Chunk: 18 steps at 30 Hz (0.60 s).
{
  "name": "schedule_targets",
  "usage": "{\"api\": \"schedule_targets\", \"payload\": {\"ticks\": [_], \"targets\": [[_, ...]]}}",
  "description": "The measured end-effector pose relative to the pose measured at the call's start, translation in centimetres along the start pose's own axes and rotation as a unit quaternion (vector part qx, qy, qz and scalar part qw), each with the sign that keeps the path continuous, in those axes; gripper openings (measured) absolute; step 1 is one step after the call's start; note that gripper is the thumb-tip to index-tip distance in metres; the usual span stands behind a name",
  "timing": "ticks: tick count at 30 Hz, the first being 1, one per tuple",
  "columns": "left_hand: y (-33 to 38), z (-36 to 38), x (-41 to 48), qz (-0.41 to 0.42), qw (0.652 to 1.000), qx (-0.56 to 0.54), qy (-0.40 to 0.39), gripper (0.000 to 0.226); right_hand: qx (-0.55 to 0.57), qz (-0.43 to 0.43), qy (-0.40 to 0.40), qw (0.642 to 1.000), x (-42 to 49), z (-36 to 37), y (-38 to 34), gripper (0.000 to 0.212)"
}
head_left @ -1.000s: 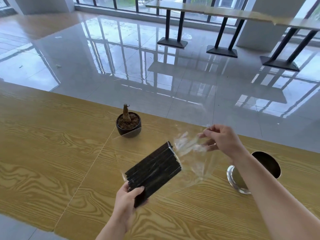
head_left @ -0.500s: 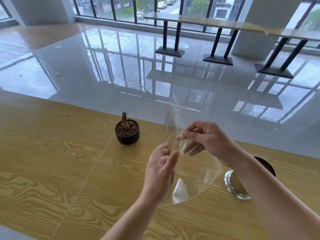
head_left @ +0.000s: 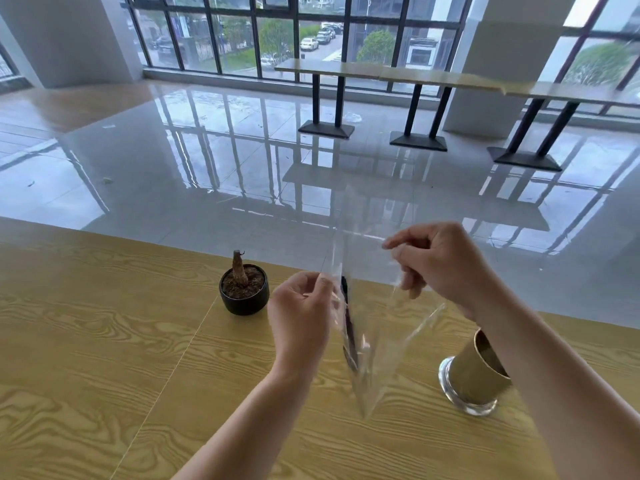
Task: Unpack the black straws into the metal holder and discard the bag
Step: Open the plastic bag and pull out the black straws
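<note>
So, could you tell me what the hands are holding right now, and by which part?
Both hold the clear bag at its open top: the left hand pinches one edge, the right hand the other. Black straws are inside.

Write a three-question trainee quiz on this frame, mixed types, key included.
1. True or false: the clear bag lies flat on the wooden table.
2. Which hand pinches the bag's upper edge: the left hand or the right hand?
3. Multiple choice: the metal holder stands A) beside the potted plant, B) under the right forearm, C) on the floor.

Key: 1 false, both hands hold it up, black straws seen edge-on inside. 2 right hand. 3 B.
</note>
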<state>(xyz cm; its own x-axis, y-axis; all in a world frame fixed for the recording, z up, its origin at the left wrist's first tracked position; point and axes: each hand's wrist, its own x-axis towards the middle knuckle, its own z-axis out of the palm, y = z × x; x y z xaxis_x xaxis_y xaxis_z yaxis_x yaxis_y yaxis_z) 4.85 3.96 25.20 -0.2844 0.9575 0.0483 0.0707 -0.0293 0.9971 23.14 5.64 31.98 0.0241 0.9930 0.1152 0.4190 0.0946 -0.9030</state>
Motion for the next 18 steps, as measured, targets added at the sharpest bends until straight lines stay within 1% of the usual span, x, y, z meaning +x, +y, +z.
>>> {"api": "schedule_targets", "payload": {"ticks": [3,6,8,10,11,13,14,16,17,18], "targets": [[0.4,-0.8,1.2,0.017,0.999,0.023,0.038,0.026,-0.074,-0.024,0.081,0.994,0.5,-1.9,-1.2,0.015],[0.8,-1.4,1.9,0.033,0.998,0.027,0.054,0.024,-0.091,-0.038,0.119,0.988,0.9,-3.5,-1.8,0.016],[1.3,-1.2,1.9,0.028,0.999,-0.007,0.046,0.021,-0.042,-0.043,0.119,0.991,1.1,-4.2,-1.7,0.017],[1.9,-0.8,1.8,0.011,0.998,-0.052,0.041,0.024,0.067,-0.051,0.102,0.991,0.8,-4.6,-1.3,0.011],[2.2,-0.5,1.8,-0.001,0.996,-0.076,0.040,0.025,0.137,-0.056,0.085,0.985,0.6,-4.7,-0.9,0.009],[2.6,0.0,1.8,-0.025,0.992,-0.114,0.041,0.026,0.247,-0.058,0.053,0.966,-0.5,-4.6,0.5,0.028],[2.7,0.3,1.8,-0.030,0.991,-0.125,0.041,0.026,0.272,-0.057,0.049,0.959,-1.3,-4.3,1.6,0.038],[3.0,0.8,1.8,-0.035,0.989,-0.139,0.041,0.024,0.288,-0.051,0.068,0.954,-3.5,-3.0,4.5,0.053],[3.1,1.0,1.8,-0.036,0.988,-0.146,0.041,0.024,0.277,-0.044,0.084,0.956,-4.9,-1.9,6.3,0.059],[3.2,1.3,1.8,-0.035,0.987,-0.154,0.040,0.024,0.240,-0.032,0.095,0.966,-6.5,-0.6,8.2,0.066]]}}
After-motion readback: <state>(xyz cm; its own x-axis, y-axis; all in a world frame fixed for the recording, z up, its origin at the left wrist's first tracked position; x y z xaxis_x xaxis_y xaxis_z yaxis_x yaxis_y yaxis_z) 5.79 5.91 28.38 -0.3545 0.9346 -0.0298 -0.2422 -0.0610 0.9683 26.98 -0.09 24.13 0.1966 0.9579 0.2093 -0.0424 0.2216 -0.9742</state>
